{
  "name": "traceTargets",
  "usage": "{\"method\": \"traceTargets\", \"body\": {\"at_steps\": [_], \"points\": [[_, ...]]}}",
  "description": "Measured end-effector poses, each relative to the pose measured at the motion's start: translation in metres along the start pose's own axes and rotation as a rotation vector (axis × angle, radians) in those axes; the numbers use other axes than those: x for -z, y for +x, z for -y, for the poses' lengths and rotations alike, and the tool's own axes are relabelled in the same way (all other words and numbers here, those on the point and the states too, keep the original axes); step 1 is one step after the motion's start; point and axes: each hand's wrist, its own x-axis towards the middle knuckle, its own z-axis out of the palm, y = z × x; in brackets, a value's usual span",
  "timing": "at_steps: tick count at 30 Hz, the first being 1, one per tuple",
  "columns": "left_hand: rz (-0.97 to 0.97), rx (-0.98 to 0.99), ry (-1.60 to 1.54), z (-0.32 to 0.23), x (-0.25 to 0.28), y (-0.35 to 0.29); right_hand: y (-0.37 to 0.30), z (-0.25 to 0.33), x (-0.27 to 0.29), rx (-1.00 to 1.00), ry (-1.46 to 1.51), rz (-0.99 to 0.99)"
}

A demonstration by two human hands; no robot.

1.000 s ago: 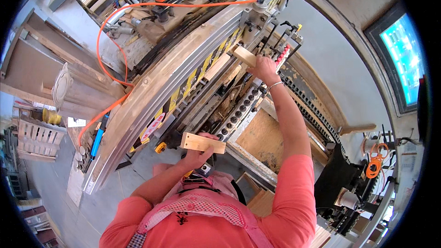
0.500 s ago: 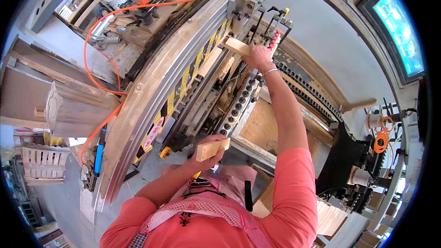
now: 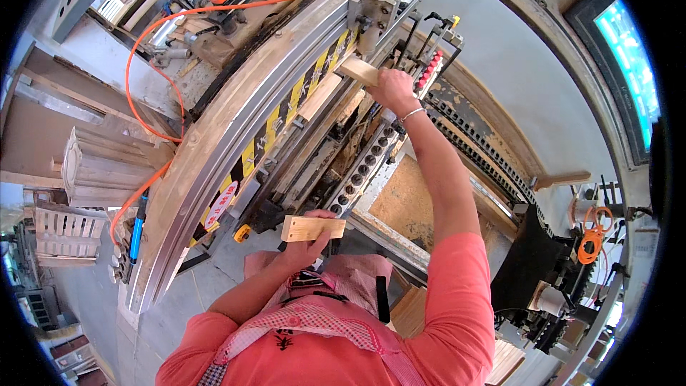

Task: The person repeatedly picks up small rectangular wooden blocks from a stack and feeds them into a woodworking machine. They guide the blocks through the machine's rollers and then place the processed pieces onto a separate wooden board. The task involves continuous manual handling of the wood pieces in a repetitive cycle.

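Head view, near: left hand (image 3: 304, 249) clenched on a short wood block (image 3: 313, 228), held at the chest.
Far: right hand (image 3: 391, 89) grasping a second wood block (image 3: 359, 70) at the machine's row of drill heads (image 3: 364, 169).
Risk: fingers may get pinched (they lie close to the tooling).
Signs: yellow-and-black striped strip (image 3: 286, 111) left of the far grip; red oval sticker (image 3: 218, 205) lower down.

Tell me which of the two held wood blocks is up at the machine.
The wood block in the right hand: block sits far up by the yellow-and-black striped rail. The other block, in the left hand, stays near the body.
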Motion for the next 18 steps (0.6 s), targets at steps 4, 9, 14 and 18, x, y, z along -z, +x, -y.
{"method": "traceTargets", "body": {"at_steps": [4, 9, 14, 18], "points": [[-0.006, -0.003, -0.025, -0.002, -0.002, -0.001, 0.011, 0.009, -0.003, -0.019, -0.005, -0.028], [0.004, -0.04, 0.062, -0.01, -0.002, 0.002, 0.009, 0.009, -0.006, -0.001, 0.028, -0.035], [-0.011, -0.032, -0.001, -0.003, -0.003, 0.001, 0.007, 0.01, -0.007, 0.026, 0.016, -0.183], [-0.013, -0.012, -0.025, -0.004, -0.003, 0.001, 0.008, 0.0, -0.016, -0.014, -0.03, -0.183]]}}
